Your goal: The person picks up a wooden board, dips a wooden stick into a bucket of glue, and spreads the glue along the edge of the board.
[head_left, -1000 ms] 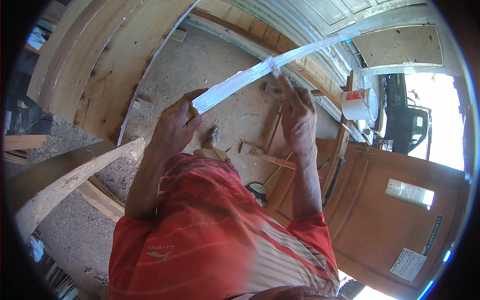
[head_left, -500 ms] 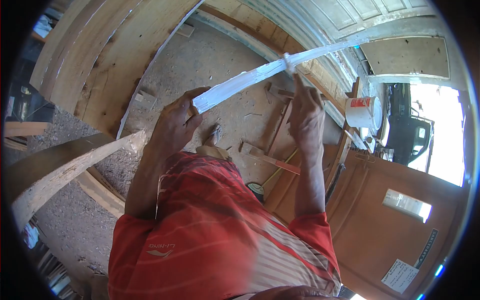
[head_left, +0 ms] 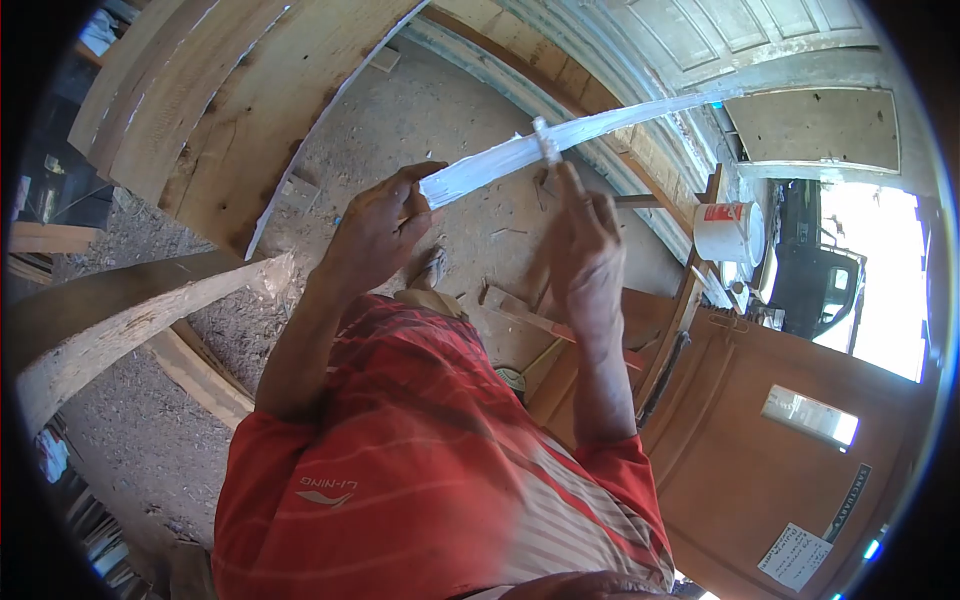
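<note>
A long board with a white-coated edge stretches from the centre toward the upper right. Around its near end, my left hand is closed, thumb below and fingers above. My right hand is closed on a small white-covered spreading tool, its index finger stretched along it. The tool's tip lies against the white edge, partway along. White ridges and lumps show on the coating. The tool's handle is mostly hidden in my fingers.
Wide wooden panels stand at the upper left, above a curved timber. A white bucket is on the right beside a wooden frame. A brown door lies at the lower right. Wood scraps and a sandalled foot show on the floor.
My right hand first slid away along the board, then came back toward my left hand with the tool. My left hand and the board's near end have shifted slightly right and up.
</note>
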A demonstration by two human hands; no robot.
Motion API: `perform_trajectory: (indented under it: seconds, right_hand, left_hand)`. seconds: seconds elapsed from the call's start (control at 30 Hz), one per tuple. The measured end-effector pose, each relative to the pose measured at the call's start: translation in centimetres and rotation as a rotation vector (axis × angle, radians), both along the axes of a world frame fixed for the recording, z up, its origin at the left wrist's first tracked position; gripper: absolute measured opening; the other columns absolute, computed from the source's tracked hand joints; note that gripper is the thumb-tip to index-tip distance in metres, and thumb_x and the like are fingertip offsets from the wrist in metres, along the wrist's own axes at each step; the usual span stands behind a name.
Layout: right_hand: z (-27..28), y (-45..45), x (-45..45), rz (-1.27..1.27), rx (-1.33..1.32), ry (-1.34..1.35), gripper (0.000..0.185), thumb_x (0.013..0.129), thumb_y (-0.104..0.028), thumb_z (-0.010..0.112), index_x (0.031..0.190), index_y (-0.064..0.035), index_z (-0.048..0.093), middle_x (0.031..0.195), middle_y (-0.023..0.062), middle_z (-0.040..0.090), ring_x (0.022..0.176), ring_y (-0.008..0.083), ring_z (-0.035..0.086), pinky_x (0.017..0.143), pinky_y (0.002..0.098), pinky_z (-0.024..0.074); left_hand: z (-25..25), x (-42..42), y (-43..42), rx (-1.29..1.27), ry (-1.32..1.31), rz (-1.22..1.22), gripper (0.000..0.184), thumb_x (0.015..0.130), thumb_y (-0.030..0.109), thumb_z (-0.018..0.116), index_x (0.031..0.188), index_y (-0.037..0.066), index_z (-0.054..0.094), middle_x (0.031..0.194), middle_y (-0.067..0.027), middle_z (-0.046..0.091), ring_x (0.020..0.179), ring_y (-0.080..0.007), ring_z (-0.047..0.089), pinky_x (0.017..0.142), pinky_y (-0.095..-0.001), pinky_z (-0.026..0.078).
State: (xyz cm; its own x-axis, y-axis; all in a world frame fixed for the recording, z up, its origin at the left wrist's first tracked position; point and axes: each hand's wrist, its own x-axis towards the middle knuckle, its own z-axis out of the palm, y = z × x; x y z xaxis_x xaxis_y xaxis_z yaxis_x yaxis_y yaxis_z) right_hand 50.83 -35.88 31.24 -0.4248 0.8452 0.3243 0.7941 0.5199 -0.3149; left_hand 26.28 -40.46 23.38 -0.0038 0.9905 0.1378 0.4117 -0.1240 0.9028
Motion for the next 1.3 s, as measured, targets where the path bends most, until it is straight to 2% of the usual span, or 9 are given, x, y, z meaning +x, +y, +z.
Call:
perform_trajectory:
  seconds: [0.2, 0.3, 0.43, 0.57, 0.77, 0.83, 0.93, 1.03, 1.3]
  right_hand:
    - [1.3, -3.3, -2.4, 0.367, 0.092, -0.09, 0.056, 0.084, 0.006, 0.066, 0.139, 0.001, 0.063, 0.108, 0.016, 0.067, 0.1, 0.0282, 0.066, 0.087, 0.0425, 0.0593]
    - [3.8, 1.6, 0.1, 0.238, 0.215, -0.178, 0.033, 0.091, 0.002, 0.066, 0.124, -0.0006, 0.07, 0.106, 0.0156, 0.071, 0.097, 0.0332, 0.071, 0.078, 0.0428, 0.0599]
    - [7.6, 7.0, 1.0, 0.168, 0.017, -0.299, 0.025, 0.102, -0.007, 0.062, 0.125, -0.0052, 0.071, 0.104, 0.0198, 0.073, 0.09, 0.0369, 0.072, 0.078, 0.048, 0.0553]
    - [8.3, 9.1, -0.5, 0.217, -0.003, -0.529, 0.02, 0.104, -0.023, 0.063, 0.112, -0.0086, 0.074, 0.094, 0.0169, 0.072, 0.082, 0.0339, 0.072, 0.072, 0.0479, 0.0557]
    - [9.2, 6.9, -5.2, 0.438, -0.227, -0.408, 0.025, 0.103, -0.029, 0.065, 0.101, -0.0077, 0.077, 0.091, 0.0137, 0.074, 0.08, 0.0319, 0.073, 0.074, 0.0444, 0.0587]
    - [8.7, 6.4, -6.0, 0.543, -0.219, -0.358, 0.023, 0.101, -0.027, 0.066, 0.101, -0.0062, 0.077, 0.092, 0.0131, 0.074, 0.08, 0.0314, 0.073, 0.074, 0.0435, 0.0587]
    - [8.5, 5.1, -5.8, 0.586, -0.236, -0.216, 0.018, 0.1, -0.019, 0.068, 0.105, -0.0043, 0.077, 0.094, 0.014, 0.074, 0.083, 0.0316, 0.073, 0.074, 0.0428, 0.0582]
    - [8.6, 3.5, -4.0, 0.382, -0.173, -0.072, 0.018, 0.099, -0.009, 0.067, 0.113, -0.0033, 0.076, 0.096, 0.0162, 0.073, 0.082, 0.0328, 0.072, 0.074, 0.0432, 0.0577]
    - [5.3, 1.7, 0.5, 0.143, -0.047, -0.079, 0.038, 0.094, 0.002, 0.064, 0.131, -0.0077, 0.07, 0.098, 0.0155, 0.066, 0.087, 0.0323, 0.068, 0.077, 0.0442, 0.0555]
  left_hand:
    - [-1.2, -0.2, 0.1, 0.102, -0.056, -0.012, 0.043, 0.099, 0.018, 0.071, 0.137, 0.004, 0.058, 0.107, -0.0182, 0.073, 0.09, -0.0313, 0.07, 0.082, -0.043, 0.056]
    - [-0.9, 0.1, -0.1, 0.122, -0.088, -0.006, 0.042, 0.099, 0.015, 0.071, 0.138, 0.004, 0.059, 0.1, -0.0153, 0.071, 0.084, -0.0268, 0.068, 0.08, -0.0415, 0.056]
    - [-1.1, 0.5, -0.1, 0.166, -0.123, 0.021, 0.042, 0.099, 0.013, 0.071, 0.138, 0.005, 0.059, 0.094, -0.0127, 0.07, 0.081, -0.023, 0.067, 0.077, -0.04, 0.056]
    - [-1.5, 0.5, -0.1, 0.194, -0.123, 0.023, 0.043, 0.099, 0.013, 0.072, 0.138, 0.006, 0.058, 0.094, -0.0129, 0.07, 0.081, -0.0249, 0.068, 0.077, -0.0407, 0.057]
    - [-1.7, 0.3, -0.2, 0.197, -0.056, 0.017, 0.041, 0.1, 0.015, 0.07, 0.137, 0.004, 0.058, 0.102, -0.018, 0.071, 0.09, -0.033, 0.071, 0.082, -0.0434, 0.057]
    - [-1.6, 0.1, -0.2, 0.154, -0.034, -0.005, 0.037, 0.101, 0.014, 0.067, 0.134, 0.0, 0.058, 0.118, -0.0243, 0.071, 0.106, -0.0423, 0.071, 0.089, -0.0472, 0.057]
    - [-1.5, -0.1, -0.1, 0.213, -0.077, -0.036, 0.038, 0.101, 0.015, 0.068, 0.135, 0.001, 0.058, 0.117, -0.0238, 0.072, 0.106, -0.0428, 0.071, 0.088, -0.0471, 0.057]
    - [-1.5, 0.0, 0.0, 0.186, -0.102, 0.01, 0.041, 0.1, 0.019, 0.07, 0.136, 0.004, 0.058, 0.091, -0.0149, 0.07, 0.085, -0.0315, 0.072, 0.079, -0.0425, 0.056]
    - [-1.3, -0.2, 0.2, 0.182, -0.106, 0.011, 0.04, 0.1, 0.016, 0.07, 0.136, 0.004, 0.059, 0.09, -0.0131, 0.068, 0.08, -0.0266, 0.069, 0.078, -0.041, 0.056]
